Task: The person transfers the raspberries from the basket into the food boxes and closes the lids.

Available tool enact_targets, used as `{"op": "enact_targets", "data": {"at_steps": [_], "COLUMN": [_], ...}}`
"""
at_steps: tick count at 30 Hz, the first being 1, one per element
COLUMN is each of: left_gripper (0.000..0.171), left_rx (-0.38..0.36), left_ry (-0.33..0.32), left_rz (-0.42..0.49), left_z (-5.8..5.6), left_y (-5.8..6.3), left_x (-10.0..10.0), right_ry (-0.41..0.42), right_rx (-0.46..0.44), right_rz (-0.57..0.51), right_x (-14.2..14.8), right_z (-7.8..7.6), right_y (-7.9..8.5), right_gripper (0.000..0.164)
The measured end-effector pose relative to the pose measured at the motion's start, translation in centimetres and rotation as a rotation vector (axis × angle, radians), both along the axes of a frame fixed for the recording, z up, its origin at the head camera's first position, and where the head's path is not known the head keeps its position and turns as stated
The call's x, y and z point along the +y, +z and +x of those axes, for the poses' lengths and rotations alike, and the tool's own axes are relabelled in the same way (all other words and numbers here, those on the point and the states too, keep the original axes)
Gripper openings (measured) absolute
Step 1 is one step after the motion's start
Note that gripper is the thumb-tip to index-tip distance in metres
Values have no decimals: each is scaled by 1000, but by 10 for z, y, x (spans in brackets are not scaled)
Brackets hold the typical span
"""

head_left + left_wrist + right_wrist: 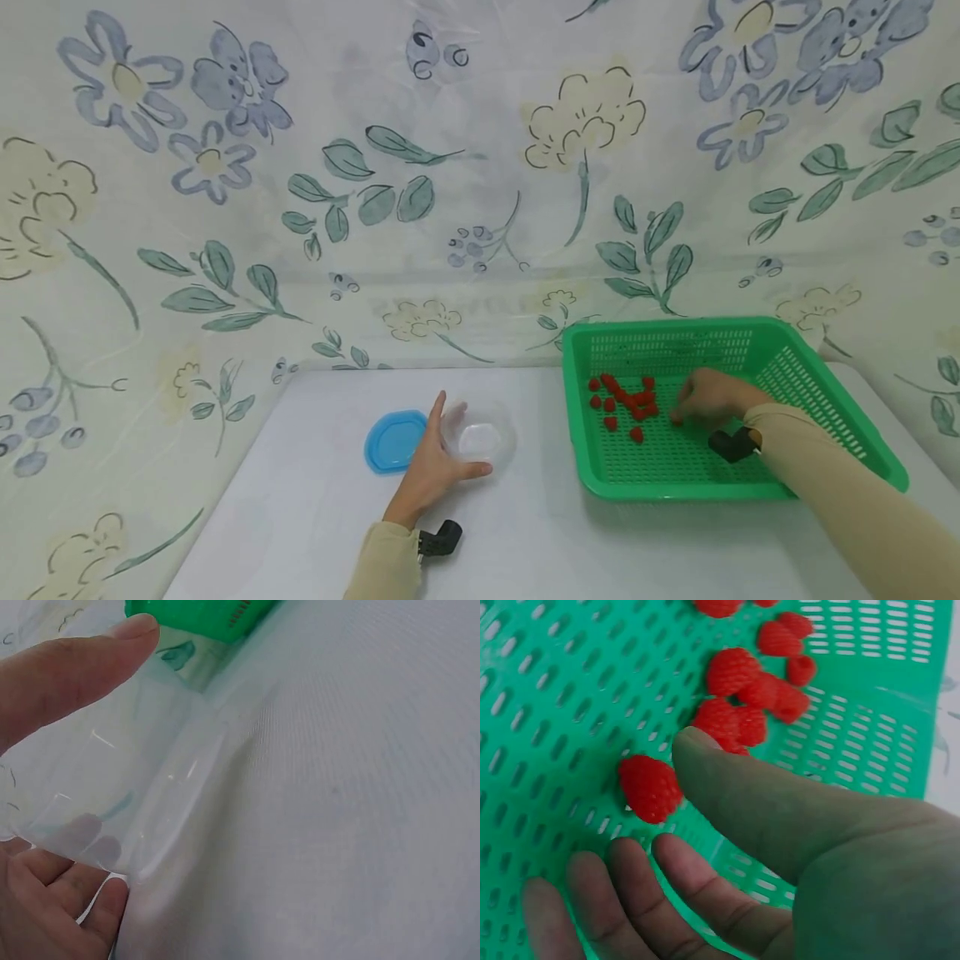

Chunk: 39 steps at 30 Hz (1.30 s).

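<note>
My left hand point(435, 462) reaches round a clear plastic bowl point(483, 437) on the table. In the left wrist view its thumb lies along the near side and its curled fingers point(105, 911) touch the bowl's far side. My right hand point(708, 396) is down inside a green basket point(690, 487). One red raspberry point(651, 789) lies on the slotted floor just beyond its thumb and fingertips, which are spread apart. Several more raspberries point(735, 671) lie further off in the basket.
A blue lid point(395, 442) lies flat on the white table point(300, 517), left of the clear bowl. Behind the table hangs a flower-patterned cloth point(487, 208). The basket's raised walls surround my right hand.
</note>
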<state>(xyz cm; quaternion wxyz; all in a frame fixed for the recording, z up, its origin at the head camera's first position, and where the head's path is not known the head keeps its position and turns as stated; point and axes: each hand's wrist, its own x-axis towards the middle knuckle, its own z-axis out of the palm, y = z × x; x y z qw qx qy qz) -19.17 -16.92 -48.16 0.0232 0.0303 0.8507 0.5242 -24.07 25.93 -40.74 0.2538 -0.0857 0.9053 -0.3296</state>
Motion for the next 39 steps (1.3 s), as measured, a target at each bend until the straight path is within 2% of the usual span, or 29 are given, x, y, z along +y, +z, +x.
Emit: {"op": "enact_targets", "data": {"at_steps": [3, 5, 9, 15, 19, 22, 26, 31, 39], "left_gripper": [129, 126, 122, 118, 117, 116, 114, 113, 111], "left_rx": [7, 11, 28, 32, 37, 36, 34, 34, 25], "left_ry": [11, 15, 14, 17, 19, 22, 27, 31, 38], "left_rz": [-24, -29, -41, -38, -24, -27, -42, -48, -60], "left_z": [0, -1, -3, -4, -2, -2, -2, -1, 0], "left_y": [-3, -5, -7, -8, -9, -9, -9, -10, -10], "left_x": [0, 0, 0, 0, -1, -2, -2, -2, -2], "right_ry": [-2, -13, -17, -20, -1, 24, 35, 22, 1], "right_rx": [-30, -46, -55, -69, -44, -11, -15, -26, 11], "right_rz": [15, 35, 81, 67, 68, 42, -18, -93, -179], "right_x": [-2, -3, -5, -5, -4, -3, -3, -4, -8], "right_z": [-1, 0, 2, 2, 1, -2, -6, -7, -6], "right_y": [-2, -3, -3, -4, -4, -3, -1, 1, 4], "right_gripper": [49, 54, 53, 51, 48, 46, 43, 27, 46]}}
